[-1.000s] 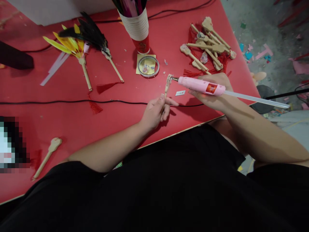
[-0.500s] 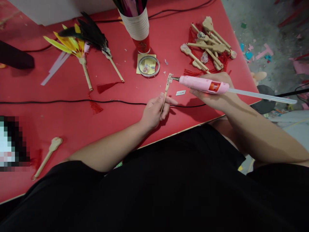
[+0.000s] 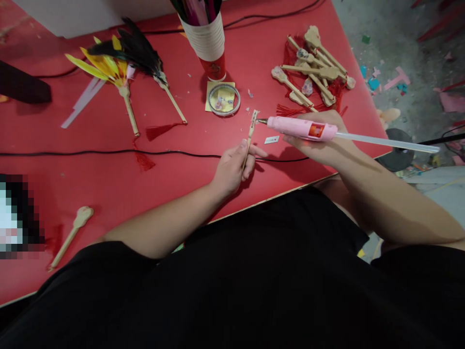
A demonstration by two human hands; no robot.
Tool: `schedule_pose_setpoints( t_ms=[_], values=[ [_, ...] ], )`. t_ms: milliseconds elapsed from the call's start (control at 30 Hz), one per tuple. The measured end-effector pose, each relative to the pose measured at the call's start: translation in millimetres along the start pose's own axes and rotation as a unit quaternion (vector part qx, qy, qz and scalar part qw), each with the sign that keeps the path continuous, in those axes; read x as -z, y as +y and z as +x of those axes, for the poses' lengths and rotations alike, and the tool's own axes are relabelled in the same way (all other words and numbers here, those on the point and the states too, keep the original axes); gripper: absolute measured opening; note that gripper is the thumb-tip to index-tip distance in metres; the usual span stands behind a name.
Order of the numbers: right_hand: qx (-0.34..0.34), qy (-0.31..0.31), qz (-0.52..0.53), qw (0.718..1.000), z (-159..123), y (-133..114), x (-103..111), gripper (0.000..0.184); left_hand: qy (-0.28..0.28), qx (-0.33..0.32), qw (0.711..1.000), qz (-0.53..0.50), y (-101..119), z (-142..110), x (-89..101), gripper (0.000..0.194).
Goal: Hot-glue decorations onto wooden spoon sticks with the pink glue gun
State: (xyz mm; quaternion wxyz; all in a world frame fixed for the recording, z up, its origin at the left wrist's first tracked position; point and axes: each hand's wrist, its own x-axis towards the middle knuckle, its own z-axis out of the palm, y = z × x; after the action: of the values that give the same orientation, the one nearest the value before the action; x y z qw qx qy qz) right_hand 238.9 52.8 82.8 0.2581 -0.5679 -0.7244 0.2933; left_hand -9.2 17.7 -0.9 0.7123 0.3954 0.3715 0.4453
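My left hand (image 3: 234, 167) is closed around the lower part of a slim wooden fan handle (image 3: 252, 127), whose slotted head points up and away from me. In my right hand (image 3: 319, 150) is a pink glue gun (image 3: 301, 127), held level with its metal nozzle at the right side of the slotted head. I cannot tell whether the nozzle touches the wood. A clear glue stick (image 3: 388, 141) runs out of the gun's back end. A small white label (image 3: 271, 140) lies on the table between my hands.
A pile of wooden handles with red tassels (image 3: 319, 72) lies at the back right. A roll of tape (image 3: 238, 104) and a feather-filled paper cup (image 3: 205, 43) stand beyond my left hand. Two feather fans (image 3: 125, 99) lie left. A black cable (image 3: 174, 152) crosses the red table (image 3: 145, 194).
The glue gun and my right hand have shifted slightly left, bringing the nozzle lower along the slotted head. My left hand and the handle look almost unmoved.
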Motion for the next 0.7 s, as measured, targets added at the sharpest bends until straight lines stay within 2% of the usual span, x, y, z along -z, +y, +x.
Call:
schedule_pose_setpoints(
  t_ms=[100,267,500,600,700],
  values=[
    [-0.003,-0.005,0.003,1.000,-1.7,2.2,-1.7,0.040,0.000,-0.004,1.000,-0.005,-0.6,-0.2,0.1,0.076],
    [-0.004,-0.018,0.030,0.999,-0.7,5.0,-1.8,0.030,-0.003,-0.015,1.000,-0.017,-1.1,0.0,-1.0,0.072],
    [-0.006,-0.063,-0.007,0.998,0.0,-6.6,6.2,0.026,0.020,0.002,0.999,-0.039,-1.5,0.2,-2.9,0.068],
    [-0.024,-0.051,-0.005,0.998,-0.6,-7.0,7.5,0.021,0.048,0.009,0.996,-0.070,2.6,-0.7,-6.9,0.071],
    [-0.030,-0.029,0.003,0.999,0.1,-2.5,5.1,0.025,0.067,0.015,0.991,-0.111,7.8,-2.0,-11.5,0.076]
  ],
)
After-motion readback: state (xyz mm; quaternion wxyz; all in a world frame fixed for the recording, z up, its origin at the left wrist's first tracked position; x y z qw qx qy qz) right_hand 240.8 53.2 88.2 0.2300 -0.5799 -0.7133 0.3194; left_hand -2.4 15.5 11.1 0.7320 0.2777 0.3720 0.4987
